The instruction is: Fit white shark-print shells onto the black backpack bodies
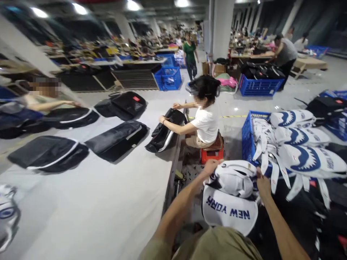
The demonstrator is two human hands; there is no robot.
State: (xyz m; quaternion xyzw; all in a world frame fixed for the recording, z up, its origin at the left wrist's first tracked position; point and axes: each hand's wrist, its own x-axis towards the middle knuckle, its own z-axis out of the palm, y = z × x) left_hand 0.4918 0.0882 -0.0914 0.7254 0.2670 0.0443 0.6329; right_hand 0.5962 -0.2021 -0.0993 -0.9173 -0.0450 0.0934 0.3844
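Observation:
A white backpack [234,180] with blue "NEW YORK" lettering, upside down to me, hangs between my hands in front of my lap. My left hand [212,167] is closed on its upper left edge. At the upper right edge, my right hand [262,182] grips it too, fingers partly hidden behind the fabric. The backpack's lettered panel [230,209] droops toward me. Just right of my right hand, white straps [273,173] dangle from other white bags.
White bags with blue shark-mouth prints [300,159] lie on a blue crate [248,135]. Black bags [116,141] rest on the white table [108,206]. A co-worker in a white shirt [207,124] sits ahead, handling a black bag; another sits far left. Someone in green [189,54] stands farther back.

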